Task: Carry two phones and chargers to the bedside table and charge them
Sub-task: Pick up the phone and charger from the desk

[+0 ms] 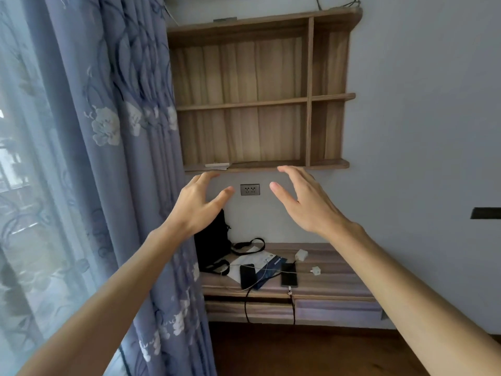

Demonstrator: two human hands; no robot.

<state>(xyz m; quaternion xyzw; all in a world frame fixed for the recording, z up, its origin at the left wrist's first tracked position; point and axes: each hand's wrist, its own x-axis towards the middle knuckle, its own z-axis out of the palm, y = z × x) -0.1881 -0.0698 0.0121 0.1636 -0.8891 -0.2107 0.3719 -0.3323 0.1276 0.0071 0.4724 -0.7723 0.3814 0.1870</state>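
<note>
— Spotting the phones?
— Seeing both lying flat on the bedside table (pixel 339 283): a left phone (pixel 247 275), black and glossy, overlapping a white-and-blue packet (pixel 261 263), and a right phone (pixel 288 274), dark, slim and rectangular, just beside it.

— Finding the chargers?
— Noticing two small white plug blocks: a rear charger (pixel 301 254) near the wall, and a front charger (pixel 315 271) just right of the right phone. Tracing a thin white cable (pixel 303 271) from it across both phones. Also seeing a black cable (pixel 246 305) dropping from the left phone's near end over the table's front edge.

— Gripping anything?
— Holding nothing. Seeing the left hand (pixel 200 202) and right hand (pixel 306 202) raised before the wall, fingers loosely bent, palms facing, flanking a grey wall socket (pixel 250 189), well above the table.

— Describing the materials?
— Noting a striped wood-grain tabletop, a light brown wooden shelf (pixel 271 104), a black fabric bag (pixel 211 245) with a strap, and a blue-grey curtain (pixel 122 131) with white flowers.

— Reading any writing?
— Making out pale lettering on the packet's blue band, too small to read.
</note>
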